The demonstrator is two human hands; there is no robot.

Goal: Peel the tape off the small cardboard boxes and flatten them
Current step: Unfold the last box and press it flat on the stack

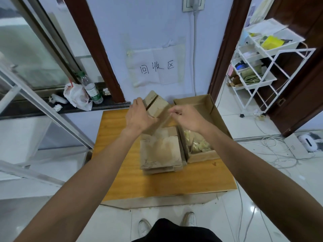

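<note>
My left hand (139, 116) grips a small brown cardboard box (156, 105), held tilted above the wooden table (122, 154). A dark slit runs across the box's upper face. My right hand (187, 116) pinches a strip of clear tape (165, 123) that stretches from the box's right edge down toward the table. Under the held box lies a stack of flattened cardboard boxes (162, 152).
An open cardboard tray (215, 109) holding crumpled tape (199, 142) sits right of the stack. Behind the table, a wall carries a paper sign (157, 67). A window ledge with a plastic bottle (91, 89) and bag is at left, a white rack (262, 67) and floor cables at right.
</note>
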